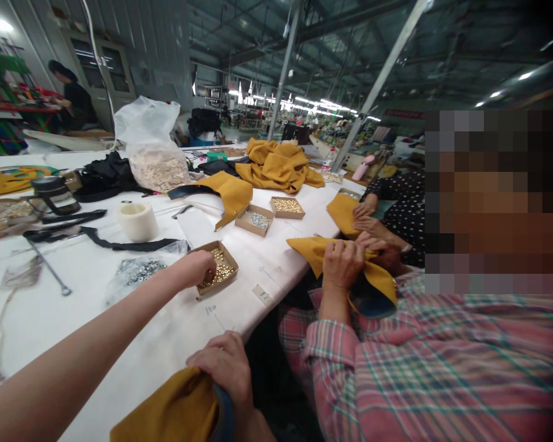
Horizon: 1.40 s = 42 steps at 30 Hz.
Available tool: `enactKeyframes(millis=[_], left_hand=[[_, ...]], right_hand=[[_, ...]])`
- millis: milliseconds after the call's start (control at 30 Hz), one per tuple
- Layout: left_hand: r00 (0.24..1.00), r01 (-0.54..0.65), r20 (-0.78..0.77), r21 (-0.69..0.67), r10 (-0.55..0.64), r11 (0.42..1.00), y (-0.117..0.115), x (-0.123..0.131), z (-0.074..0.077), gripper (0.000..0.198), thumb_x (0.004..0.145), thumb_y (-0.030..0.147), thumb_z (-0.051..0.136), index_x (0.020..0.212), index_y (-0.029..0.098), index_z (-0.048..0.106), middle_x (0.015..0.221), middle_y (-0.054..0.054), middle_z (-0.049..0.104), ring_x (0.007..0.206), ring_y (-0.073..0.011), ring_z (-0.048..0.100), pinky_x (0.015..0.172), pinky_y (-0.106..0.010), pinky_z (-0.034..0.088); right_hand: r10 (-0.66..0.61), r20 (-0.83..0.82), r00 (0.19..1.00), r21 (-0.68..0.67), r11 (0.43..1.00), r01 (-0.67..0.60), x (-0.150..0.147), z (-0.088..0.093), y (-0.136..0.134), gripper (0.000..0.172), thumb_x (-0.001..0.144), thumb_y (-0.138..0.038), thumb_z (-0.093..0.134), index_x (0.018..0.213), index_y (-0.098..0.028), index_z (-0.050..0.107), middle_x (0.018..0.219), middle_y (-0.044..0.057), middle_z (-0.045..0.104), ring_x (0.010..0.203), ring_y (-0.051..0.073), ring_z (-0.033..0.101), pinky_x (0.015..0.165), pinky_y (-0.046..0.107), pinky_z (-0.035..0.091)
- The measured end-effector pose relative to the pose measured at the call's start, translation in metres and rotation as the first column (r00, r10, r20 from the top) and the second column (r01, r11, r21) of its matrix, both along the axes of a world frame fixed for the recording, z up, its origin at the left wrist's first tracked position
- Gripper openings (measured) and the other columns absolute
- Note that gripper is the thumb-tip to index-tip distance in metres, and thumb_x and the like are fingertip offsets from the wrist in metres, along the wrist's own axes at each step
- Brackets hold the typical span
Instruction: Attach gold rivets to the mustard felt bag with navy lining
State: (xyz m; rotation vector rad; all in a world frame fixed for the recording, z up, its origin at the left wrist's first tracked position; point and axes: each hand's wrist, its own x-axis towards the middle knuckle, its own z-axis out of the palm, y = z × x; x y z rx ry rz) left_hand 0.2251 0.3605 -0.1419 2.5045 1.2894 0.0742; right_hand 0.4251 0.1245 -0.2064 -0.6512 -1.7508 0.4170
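My left hand (203,267) reaches into a small cardboard box (233,276) of gold-coloured metal pieces. Its fingers are curled together and point down among the pieces; anything between them is too small to tell. Near the table's front edge, my right hand (228,365) grips a mustard-yellow fabric piece (166,411) with a dark blue underside. A clear bag of silvery rings (142,272) lies left of the box, partly behind my left forearm.
On the white table (166,344) are boxes of silver pieces (254,220) and gold pieces (286,207), a tape roll (138,221), black strips (129,244) and a yellow fabric pile (281,166). At right, a person in plaid (424,362) holds yellow fabric (380,288); another sits beyond.
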Motion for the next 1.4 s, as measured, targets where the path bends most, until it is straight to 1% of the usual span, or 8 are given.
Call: enactKeyframes(millis=[233,400,533,633,733,933,1233,1400], left_hand=[[0.998,-0.026,-0.047,0.057,0.029,0.998,-0.013,0.009,0.009,0.022,0.104,0.015,0.086,0.088,0.017,0.073,0.097,-0.002,0.076,0.095,-0.0229,0.073,0.097,-0.043,0.065],[0.958,-0.235,0.192,0.094,0.214,0.968,-0.031,0.014,0.051,0.014,0.112,0.019,0.069,0.1,0.018,0.076,0.097,-0.007,0.077,0.089,-0.0238,0.071,0.086,-0.039,0.056],[0.794,-0.41,0.476,-0.04,0.378,0.911,-0.078,0.004,0.1,0.034,0.118,0.042,0.057,0.102,0.018,0.074,0.09,-0.008,0.08,0.079,-0.0226,0.072,0.074,-0.036,0.055],[0.58,-0.299,0.667,-0.361,0.469,0.883,-0.139,-0.01,0.116,0.038,0.111,0.055,0.074,0.104,0.018,0.079,0.098,-0.01,0.085,0.085,-0.0244,0.079,0.072,-0.033,0.063],[0.379,-0.234,0.65,-0.622,0.659,0.747,-0.201,-0.025,0.099,0.044,0.098,0.062,0.094,0.1,0.019,0.086,0.094,-0.011,0.086,0.078,-0.0232,0.077,0.069,-0.031,0.063],[0.34,-0.276,0.472,-0.777,0.813,0.566,-0.288,-0.033,0.054,0.041,0.087,0.062,0.102,0.103,0.024,0.095,0.104,-0.009,0.087,0.094,-0.0248,0.077,0.088,-0.032,0.063],[0.316,-0.365,0.501,-0.72,0.806,0.59,-0.338,-0.007,0.046,0.046,0.091,0.07,0.096,0.117,0.032,0.097,0.12,-0.004,0.091,0.111,-0.0318,0.083,0.102,-0.038,0.064],[0.423,-0.31,0.566,-0.643,0.707,0.7,-0.345,-0.004,0.059,0.031,0.104,0.061,0.083,0.11,0.035,0.097,0.11,-0.001,0.091,0.102,-0.0271,0.084,0.093,-0.033,0.064]], right_hand=[[0.019,0.026,0.999,-0.024,1.0,-0.019,0.005,0.0,-0.005,0.027,0.126,-0.027,0.054,0.118,-0.025,0.079,0.106,0.0,0.091,0.096,0.022,0.078,0.098,0.046,0.053],[0.023,-0.027,0.999,-0.012,1.0,-0.024,0.007,0.0,-0.008,0.031,0.127,-0.033,0.052,0.118,-0.025,0.08,0.105,0.001,0.091,0.093,0.022,0.079,0.095,0.046,0.053],[0.016,0.04,0.999,0.025,1.0,-0.017,0.013,-0.003,-0.005,0.03,0.126,-0.028,0.054,0.119,-0.028,0.083,0.106,-0.001,0.092,0.095,0.021,0.083,0.111,0.048,0.052],[0.013,0.066,0.998,0.066,0.998,-0.017,0.018,-0.005,-0.002,0.031,0.126,-0.025,0.055,0.114,-0.03,0.083,0.101,-0.007,0.092,0.098,0.018,0.088,0.12,0.046,0.049],[0.047,0.063,0.997,0.094,0.994,-0.053,0.021,0.003,-0.001,0.031,0.129,-0.027,0.053,0.119,-0.028,0.083,0.106,-0.006,0.093,0.104,0.016,0.09,0.113,0.044,0.05],[0.163,0.097,0.982,0.05,0.984,-0.169,0.034,0.047,-0.016,0.031,0.131,-0.031,0.049,0.128,-0.028,0.08,0.117,-0.002,0.093,0.115,0.018,0.087,0.114,0.045,0.052],[0.307,0.063,0.95,-0.027,0.952,-0.306,0.027,0.062,-0.039,0.022,0.125,-0.029,0.062,0.135,-0.026,0.082,0.12,0.005,0.092,0.116,0.024,0.086,0.101,0.044,0.068],[0.327,0.071,0.942,-0.048,0.945,-0.324,0.028,0.064,-0.045,0.027,0.125,-0.029,0.061,0.137,-0.026,0.085,0.119,0.007,0.091,0.116,0.025,0.087,0.103,0.044,0.071]])
